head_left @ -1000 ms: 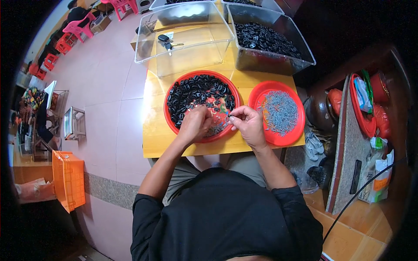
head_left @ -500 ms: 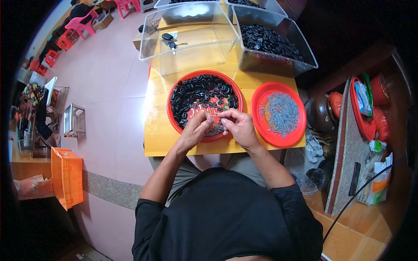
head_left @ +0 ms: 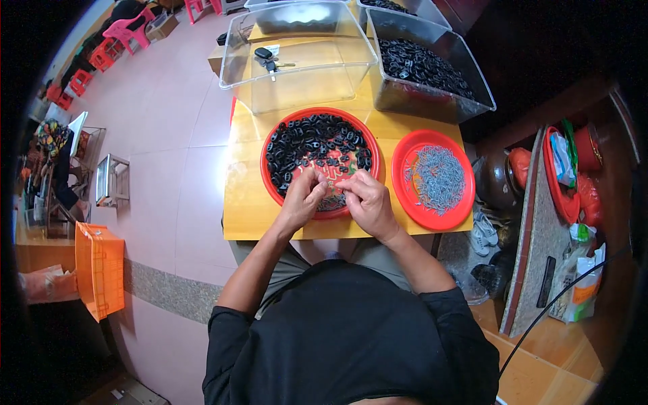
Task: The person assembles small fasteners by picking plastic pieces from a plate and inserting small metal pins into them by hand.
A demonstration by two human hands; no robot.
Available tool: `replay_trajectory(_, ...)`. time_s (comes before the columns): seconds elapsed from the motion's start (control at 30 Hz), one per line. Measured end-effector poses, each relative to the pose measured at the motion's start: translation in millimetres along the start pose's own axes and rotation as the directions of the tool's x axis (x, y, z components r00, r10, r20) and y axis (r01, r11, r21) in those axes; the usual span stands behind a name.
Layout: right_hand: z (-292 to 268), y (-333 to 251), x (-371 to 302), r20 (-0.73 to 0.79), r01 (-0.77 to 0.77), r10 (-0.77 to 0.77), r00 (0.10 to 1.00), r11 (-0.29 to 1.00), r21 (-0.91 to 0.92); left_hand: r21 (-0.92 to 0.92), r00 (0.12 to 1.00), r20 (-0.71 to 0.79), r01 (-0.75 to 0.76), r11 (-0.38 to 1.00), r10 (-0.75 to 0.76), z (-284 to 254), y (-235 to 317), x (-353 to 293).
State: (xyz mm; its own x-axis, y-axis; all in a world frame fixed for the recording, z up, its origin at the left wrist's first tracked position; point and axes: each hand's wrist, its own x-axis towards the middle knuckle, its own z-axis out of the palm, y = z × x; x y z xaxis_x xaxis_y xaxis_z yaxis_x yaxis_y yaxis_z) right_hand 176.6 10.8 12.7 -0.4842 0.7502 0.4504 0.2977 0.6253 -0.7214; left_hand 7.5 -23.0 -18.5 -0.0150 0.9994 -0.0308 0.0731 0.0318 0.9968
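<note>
**Bent close together over loose black pieces [head_left: 291, 148]**

With the left hand [head_left: 302, 199], reaches over the near part of a round red tray [head_left: 320, 110], fingers curled inward and thumb close to the index finger; cannot tell whether gripping a small piece. With the right hand [head_left: 370, 204], faces the left from just beside it, thumb and index finger drawn toward each other, the others bent to the palm; cannot tell whether pinching anything so small.

Ahead of the left hand and round to its left, inside the tray: a thick band of the black pieces, looped in outline, following the far rim. Just ahead of the gap between the hands: a few more, scattered over the patterned tray floor. Below the fingertips, by the tray's near edge: a little pile of thin grey pins [head_left: 332, 202].

Near the right hand, on its right: a red plate [head_left: 405, 196] with a larger heap of similar pins. Farther ahead of the left hand: a clear box [head_left: 297, 94] with keys [head_left: 268, 61]. Ahead and right of the right hand: another clear container [head_left: 422, 101], holding many more black pieces. Beneath both hands: a yellow tabletop [head_left: 246, 216].
</note>
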Motion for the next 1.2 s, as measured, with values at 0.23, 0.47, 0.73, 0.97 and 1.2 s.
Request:
replay_trajectory(0.23,5,7,1,0.141,-0.394,0.37,0.918,0.817,0.42,0.005,0.997,-0.011,-0.082,0.997,0.082,8,-6,1)
replay_trajectory(0.47,4,10,2,0.243,-0.521,0.468,0.85,0.672,0.526,-0.03,0.997,0.001,-0.077,0.997,0.077,14,6,-2)
replay_trajectory(0.73,3,12,2,0.197,-0.486,0.449,0.871,0.731,0.479,-0.119,1.0,0.012,0.025,0.993,-0.023,10,6,0)
replay_trajectory(0.97,-4,8,4,0.196,-0.352,0.295,0.935,0.833,0.427,-0.32,0.999,-0.021,0.039,0.946,-0.049,10,13,-4)
replay_trajectory(1.2,-2,8,2,0.277,-0.505,0.425,0.862,0.67,0.544,-0.376,0.996,-0.006,0.08,0.923,-0.089,12,14,-9)
